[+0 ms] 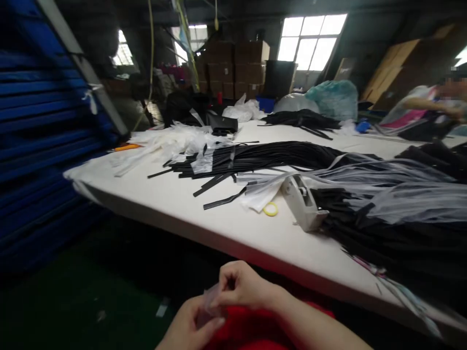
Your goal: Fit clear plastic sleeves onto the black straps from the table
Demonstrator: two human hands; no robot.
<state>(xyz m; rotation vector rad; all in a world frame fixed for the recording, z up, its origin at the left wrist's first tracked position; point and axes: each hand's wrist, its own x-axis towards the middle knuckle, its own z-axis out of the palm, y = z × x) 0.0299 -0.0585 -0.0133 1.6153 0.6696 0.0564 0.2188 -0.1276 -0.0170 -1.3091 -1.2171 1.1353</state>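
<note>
My two hands meet low in the view, below the table edge and over something red in my lap. My left hand (pixel 189 323) and my right hand (pixel 239 287) both pinch a small piece of clear plastic film (pixel 208 304) between their fingers. A white table (pixel 204 218) stretches ahead, out of reach of both hands. On it lie bundles of long black strips (pixel 262 158), clear plastic sleeves (pixel 394 182), a white tape dispenser (pixel 302 201) and a yellow ring (pixel 270 209).
Blue stacked panels (pixel 40 121) rise at the left. Another person (pixel 430 109) sits at the table's far right. Cardboard boxes (pixel 237 68) and filled plastic bags (pixel 332 97) stand behind the table, and the floor beneath it is dark.
</note>
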